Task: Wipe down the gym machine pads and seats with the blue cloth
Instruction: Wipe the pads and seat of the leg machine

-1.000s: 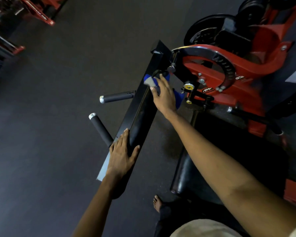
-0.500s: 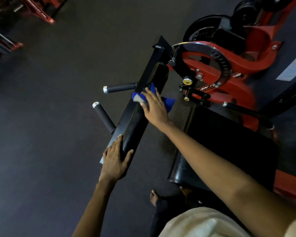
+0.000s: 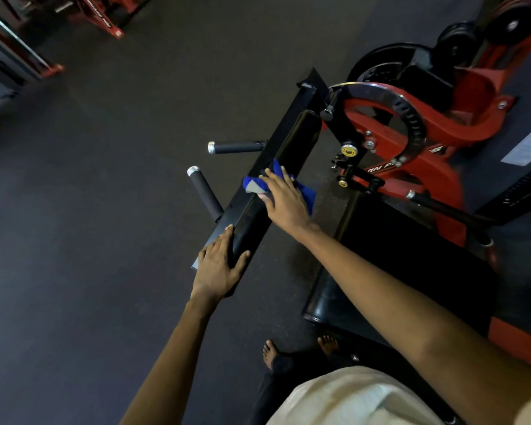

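blue cloth (image 3: 307,196) lies under right hand's (image 3: 284,200) flat fingers on the pad (image 3: 298,133) (left hand (image 3: 218,268) flat too).

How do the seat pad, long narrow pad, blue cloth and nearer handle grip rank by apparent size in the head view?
1. seat pad
2. long narrow pad
3. nearer handle grip and blue cloth: too alike to rank, since the right hand covers much of the cloth.

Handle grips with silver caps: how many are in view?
2. One handle grip juts out left of the pad; the other sits nearer the left hand. More may be hidden.
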The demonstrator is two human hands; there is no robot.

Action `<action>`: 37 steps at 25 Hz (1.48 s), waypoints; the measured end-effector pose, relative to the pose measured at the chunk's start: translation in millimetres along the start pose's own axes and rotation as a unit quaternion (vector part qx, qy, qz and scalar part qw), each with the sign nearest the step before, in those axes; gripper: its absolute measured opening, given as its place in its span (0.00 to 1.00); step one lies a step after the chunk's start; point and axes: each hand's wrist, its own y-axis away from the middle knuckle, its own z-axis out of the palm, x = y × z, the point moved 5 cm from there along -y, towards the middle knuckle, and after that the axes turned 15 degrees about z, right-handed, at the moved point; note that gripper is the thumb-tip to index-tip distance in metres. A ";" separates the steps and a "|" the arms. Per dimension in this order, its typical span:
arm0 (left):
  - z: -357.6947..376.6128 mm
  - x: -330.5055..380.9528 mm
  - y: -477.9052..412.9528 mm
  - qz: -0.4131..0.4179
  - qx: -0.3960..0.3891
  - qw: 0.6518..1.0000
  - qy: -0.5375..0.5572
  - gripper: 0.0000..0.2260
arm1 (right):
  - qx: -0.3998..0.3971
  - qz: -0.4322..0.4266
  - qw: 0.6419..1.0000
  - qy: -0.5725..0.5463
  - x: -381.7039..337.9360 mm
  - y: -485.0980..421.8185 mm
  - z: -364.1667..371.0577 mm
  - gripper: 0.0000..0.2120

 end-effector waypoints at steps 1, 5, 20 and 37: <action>-0.1 -1.3 1.0 0.003 0.001 1.000 0.003 0.36 | 0.005 0.013 1.000 -0.004 0.6 -5.0 -4.2 0.24; -0.5 -11.8 13.3 0.049 0.020 0.999 0.001 0.33 | 0.026 0.123 0.992 -0.013 -4.9 -12.7 -5.1 0.25; -1.9 -92.1 45.6 0.185 -0.005 0.982 0.038 0.26 | 0.025 0.129 0.991 -0.017 -50.5 86.2 51.3 0.25; -15.0 -126.6 27.2 0.155 -0.008 0.968 0.198 0.17 | 0.117 0.100 0.988 -0.023 -99.5 232.6 110.7 0.27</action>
